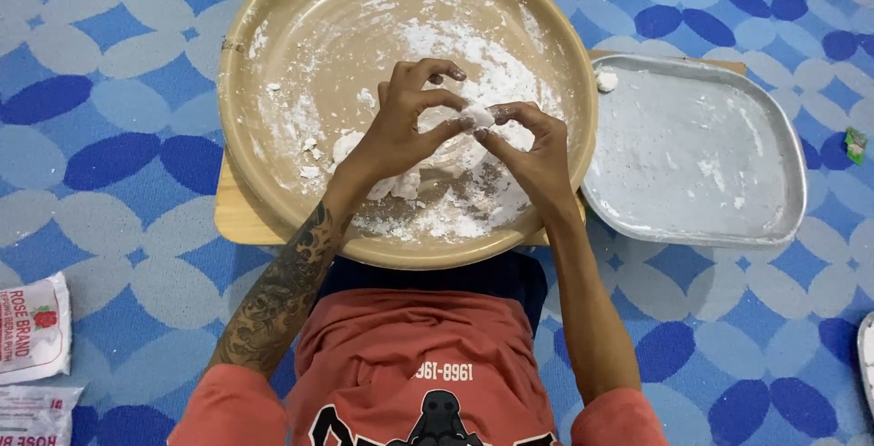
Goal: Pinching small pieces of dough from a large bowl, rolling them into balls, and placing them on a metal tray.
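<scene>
Head view: both hands, left [401, 127] and right [533, 150], pinch one small dough lump [477, 116] between fingertips above the floured bowl [273, 91].

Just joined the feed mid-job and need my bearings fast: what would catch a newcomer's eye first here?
First, the two hands meeting at the centre: the left hand and right hand pinch a small white dough lump between their fingertips. They work over a big round tan bowl dusted with flour. Right of it lies a flour-coated metal tray, all on a blue patterned mat.
</scene>
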